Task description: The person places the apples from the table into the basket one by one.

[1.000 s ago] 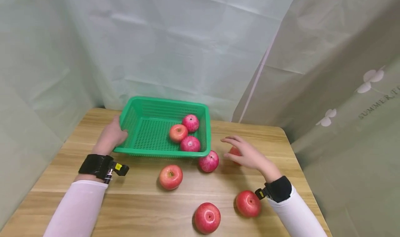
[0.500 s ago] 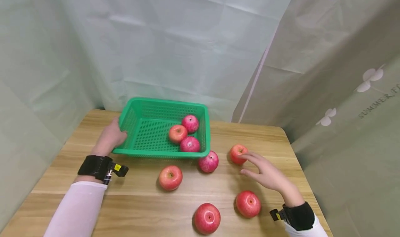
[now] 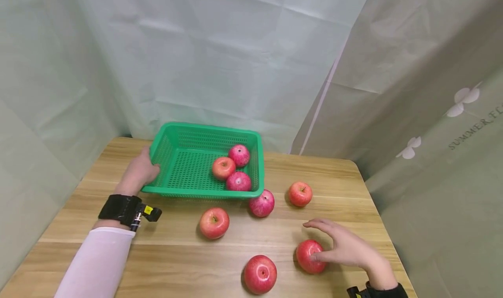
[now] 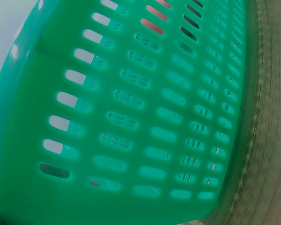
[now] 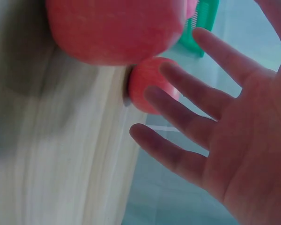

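My left hand (image 3: pixel 138 172) grips the left rim of a green plastic basket (image 3: pixel 204 193), its thumb over the edge. In the left wrist view the slotted basket wall (image 4: pixel 131 103) fills most of the frame. My right hand (image 3: pixel 347 248) is over a red apple (image 3: pixel 307 258) at the lower right, with fingers spread and nothing held. Its thumb overlaps the apple in the head view; I cannot tell whether they touch. From the right wrist, the spread hand (image 5: pixel 234 136) appears beside a large near apple (image 5: pixel 117 28), with a farther apple (image 5: pixel 152 86) behind the fingers.
Inside the basket sit three red fruits, one an orange-red apple (image 3: pixel 224 168). Around it on the wooden table (image 3: pixel 173 263) lie a pink-red fruit (image 3: pixel 262 203) by the basket's corner and apples at right (image 3: pixel 300 193), centre (image 3: pixel 214 223) and front (image 3: pixel 260 274). Curtains hang behind.
My right hand has moved back toward the front right, from the far right apple to the lower right one. The far apple stays on the table, now uncovered. Left hand and basket stay put.
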A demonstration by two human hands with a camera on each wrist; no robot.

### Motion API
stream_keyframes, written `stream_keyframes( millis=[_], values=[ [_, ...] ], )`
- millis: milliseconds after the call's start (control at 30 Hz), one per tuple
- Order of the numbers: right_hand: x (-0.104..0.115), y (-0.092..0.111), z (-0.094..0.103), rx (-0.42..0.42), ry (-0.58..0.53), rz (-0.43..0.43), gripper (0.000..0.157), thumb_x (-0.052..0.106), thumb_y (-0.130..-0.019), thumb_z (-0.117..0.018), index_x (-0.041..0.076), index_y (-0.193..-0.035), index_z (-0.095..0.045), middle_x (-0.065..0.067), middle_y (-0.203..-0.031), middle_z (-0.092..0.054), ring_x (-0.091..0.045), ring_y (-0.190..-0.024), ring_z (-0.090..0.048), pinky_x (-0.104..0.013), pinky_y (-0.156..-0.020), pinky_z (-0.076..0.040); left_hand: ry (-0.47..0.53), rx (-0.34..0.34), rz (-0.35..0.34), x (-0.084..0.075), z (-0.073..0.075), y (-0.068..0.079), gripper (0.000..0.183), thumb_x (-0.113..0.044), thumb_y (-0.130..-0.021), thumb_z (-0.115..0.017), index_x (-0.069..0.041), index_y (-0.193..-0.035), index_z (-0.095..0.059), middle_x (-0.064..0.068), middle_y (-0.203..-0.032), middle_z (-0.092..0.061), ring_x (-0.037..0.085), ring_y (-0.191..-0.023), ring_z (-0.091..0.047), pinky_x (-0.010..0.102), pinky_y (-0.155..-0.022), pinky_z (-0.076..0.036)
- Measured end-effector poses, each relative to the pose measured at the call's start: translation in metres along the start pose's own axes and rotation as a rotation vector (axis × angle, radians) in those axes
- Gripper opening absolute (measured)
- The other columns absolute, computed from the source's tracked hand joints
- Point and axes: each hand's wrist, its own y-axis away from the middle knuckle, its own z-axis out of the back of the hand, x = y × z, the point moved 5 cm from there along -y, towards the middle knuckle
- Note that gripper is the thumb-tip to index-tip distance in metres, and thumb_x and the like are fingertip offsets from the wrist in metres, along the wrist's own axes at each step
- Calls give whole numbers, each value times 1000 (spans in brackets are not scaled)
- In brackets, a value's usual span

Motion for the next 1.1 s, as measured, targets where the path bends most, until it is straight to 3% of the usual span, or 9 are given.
stream_keyframes(
  millis=[267, 533, 700, 1100],
  values=[
    [5, 11, -16, -5, -34, -9, 79, 54, -79, -92, 28, -147, -63, -2, -153, -56, -35, -141, -52, -61, -106, -48, 6, -4, -7, 0, 0, 0, 70, -12, -106, -46, 15, -160, -11, 45, -127, -49, 43, -91, -61, 41, -66, -52],
    [4, 15, -28, 18, -75, -34, 84, 44, -75, -97, 28, -149, -62, -1, -153, -52, -33, -135, -53, -48, -100, -53, 16, -2, -16, 0, 1, 1, 71, -12, -106, -47, 15, -161, -11, 44, -130, -48, 44, -94, -60, 44, -70, -52],
    [2, 14, -34, 30, -96, -43, 85, 39, -73, -98, 29, -149, -62, -2, -151, -52, -33, -130, -54, -46, -96, -54, 23, -8, -21, 1, 0, 1, 71, -11, -105, -47, 16, -161, -12, 45, -130, -48, 46, -96, -60, 46, -72, -52],
    [6, 13, -41, 7, -55, -15, 81, 32, -72, -99, 29, -145, -64, 1, -146, -54, -28, -123, -59, -43, -93, -56, 17, -11, -19, 2, -1, 1, 73, -9, -106, -48, 15, -162, -9, 46, -131, -48, 45, -95, -60, 47, -72, -52]
  ],
)
